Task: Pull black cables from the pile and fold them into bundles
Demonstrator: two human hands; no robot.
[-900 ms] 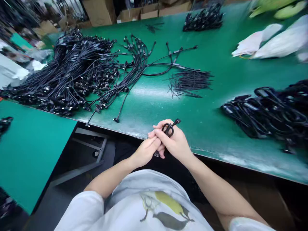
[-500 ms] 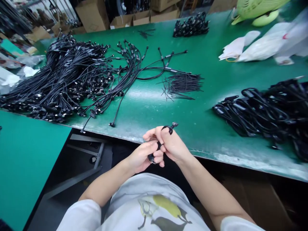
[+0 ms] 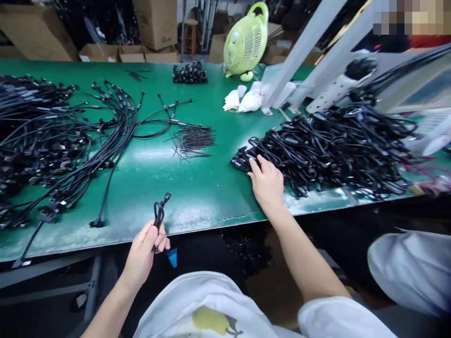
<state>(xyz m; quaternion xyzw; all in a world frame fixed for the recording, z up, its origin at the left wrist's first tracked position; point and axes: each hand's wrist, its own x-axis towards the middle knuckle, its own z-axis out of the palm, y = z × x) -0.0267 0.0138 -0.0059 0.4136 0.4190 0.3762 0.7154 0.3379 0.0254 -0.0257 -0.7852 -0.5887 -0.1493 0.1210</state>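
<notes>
My left hand (image 3: 146, 248) is closed around a short coiled black cable (image 3: 159, 213), held upright at the near edge of the green table (image 3: 197, 192). Over at the right, my right hand (image 3: 267, 182) rests on the left end of a big pile of bundled black cables (image 3: 334, 148), with its fingers curled onto the cables. Whether it grips one is hidden. A small bunch of black cable ties (image 3: 193, 140) lies between the two hands, farther back.
A large spread of loose black cables (image 3: 52, 141) covers the table's left. At the back stand a green fan (image 3: 245, 42), white bags (image 3: 246, 99), a small cable heap (image 3: 190, 74) and cardboard boxes (image 3: 155, 21). Another person's white sleeve (image 3: 412, 270) is at the right.
My hands have parted: the left keeps the coiled cable, the right has reached to the bundled pile. The view has swung right, bringing the fan and the pile into sight.
</notes>
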